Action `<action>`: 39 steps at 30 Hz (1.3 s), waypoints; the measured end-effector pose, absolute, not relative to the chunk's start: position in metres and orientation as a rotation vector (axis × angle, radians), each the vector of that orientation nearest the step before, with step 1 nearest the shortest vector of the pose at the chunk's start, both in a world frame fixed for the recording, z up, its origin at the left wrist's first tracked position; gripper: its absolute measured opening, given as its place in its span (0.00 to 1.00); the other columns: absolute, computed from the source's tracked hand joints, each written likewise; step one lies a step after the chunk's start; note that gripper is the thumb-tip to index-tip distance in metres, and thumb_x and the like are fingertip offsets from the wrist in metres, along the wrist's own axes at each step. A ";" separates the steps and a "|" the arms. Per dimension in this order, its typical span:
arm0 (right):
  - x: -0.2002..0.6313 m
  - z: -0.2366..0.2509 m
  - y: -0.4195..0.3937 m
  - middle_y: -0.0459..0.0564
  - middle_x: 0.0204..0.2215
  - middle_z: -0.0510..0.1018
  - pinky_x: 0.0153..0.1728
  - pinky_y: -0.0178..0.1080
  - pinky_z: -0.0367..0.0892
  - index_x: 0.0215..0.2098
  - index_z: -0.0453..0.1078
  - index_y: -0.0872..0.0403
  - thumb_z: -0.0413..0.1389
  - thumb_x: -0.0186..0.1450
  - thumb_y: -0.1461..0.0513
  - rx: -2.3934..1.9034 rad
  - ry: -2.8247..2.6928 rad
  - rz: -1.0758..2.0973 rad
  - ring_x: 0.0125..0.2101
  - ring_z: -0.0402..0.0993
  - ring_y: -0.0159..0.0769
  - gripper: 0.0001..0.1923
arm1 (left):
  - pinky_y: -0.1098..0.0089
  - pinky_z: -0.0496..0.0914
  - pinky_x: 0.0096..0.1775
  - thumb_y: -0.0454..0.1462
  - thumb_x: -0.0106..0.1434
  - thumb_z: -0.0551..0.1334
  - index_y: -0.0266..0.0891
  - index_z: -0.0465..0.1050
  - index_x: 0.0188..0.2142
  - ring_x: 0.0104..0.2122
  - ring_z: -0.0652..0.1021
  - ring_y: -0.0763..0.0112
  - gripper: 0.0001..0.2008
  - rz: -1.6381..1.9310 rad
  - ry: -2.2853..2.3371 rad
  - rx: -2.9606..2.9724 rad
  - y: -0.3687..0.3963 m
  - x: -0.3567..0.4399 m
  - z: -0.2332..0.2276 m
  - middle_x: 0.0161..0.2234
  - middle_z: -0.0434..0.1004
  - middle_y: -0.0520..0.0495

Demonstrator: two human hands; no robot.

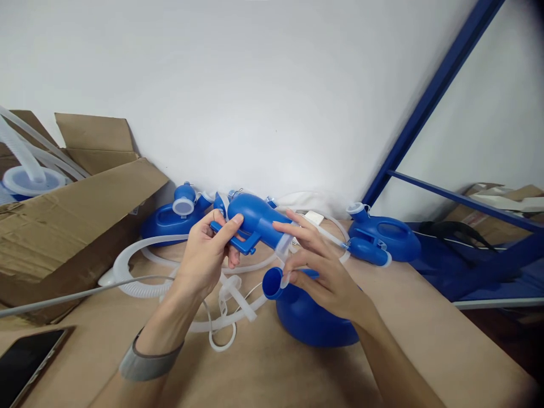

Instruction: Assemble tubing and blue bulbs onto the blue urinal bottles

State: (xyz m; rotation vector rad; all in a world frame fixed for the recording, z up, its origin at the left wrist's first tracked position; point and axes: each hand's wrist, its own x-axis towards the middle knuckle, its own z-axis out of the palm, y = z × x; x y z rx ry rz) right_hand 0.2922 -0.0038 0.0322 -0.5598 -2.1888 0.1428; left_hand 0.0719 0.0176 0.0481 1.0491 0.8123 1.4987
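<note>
My left hand [208, 252] grips a blue plastic funnel-shaped part [255, 222] by its handle, held above the table. My right hand [321, 266] pinches the part's clear cap end [284, 245] between thumb and fingers. Just below sits a blue plastic container [312, 320] with an open round spout [272, 283], which my right hand partly hides. White corrugated tubing [136, 277] and clear connectors [232, 297] lie under my left hand.
Two more blue containers stand by the wall, one left [174, 218] and one right [382, 235]. An open cardboard box [72, 221] with tubing fills the left. A phone [25, 362] lies at the bottom left. A blue metal frame [433, 96] rises at the right.
</note>
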 end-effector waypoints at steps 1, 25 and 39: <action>0.296 0.033 -0.004 0.51 0.65 0.71 0.68 0.65 0.55 0.36 0.69 0.49 0.52 0.76 0.57 -0.529 -2.137 0.210 0.73 0.51 0.49 0.11 | 0.84 0.59 0.10 0.46 0.51 0.79 0.40 0.60 0.24 0.09 0.69 0.83 0.27 1.495 0.810 1.020 0.019 0.072 0.048 0.18 0.75 0.58; 0.473 0.003 0.023 0.46 0.19 0.78 0.26 0.37 0.73 0.33 0.80 0.52 0.58 0.68 0.43 -1.681 -2.102 0.859 0.24 0.79 0.39 0.23 | 0.79 0.63 0.21 0.51 0.56 0.73 0.40 0.64 0.26 0.20 0.69 0.79 0.23 1.096 1.033 1.161 0.022 0.082 0.030 0.22 0.65 0.58; 0.374 0.047 -0.004 0.56 0.70 0.64 0.63 0.62 0.66 0.73 0.56 0.42 0.71 0.58 0.45 -1.218 -2.363 0.322 0.68 0.61 0.58 0.51 | 0.80 0.59 0.20 0.43 0.57 0.73 0.47 0.62 0.40 0.19 0.63 0.79 0.21 0.828 0.920 1.265 0.001 0.079 0.047 0.23 0.60 0.62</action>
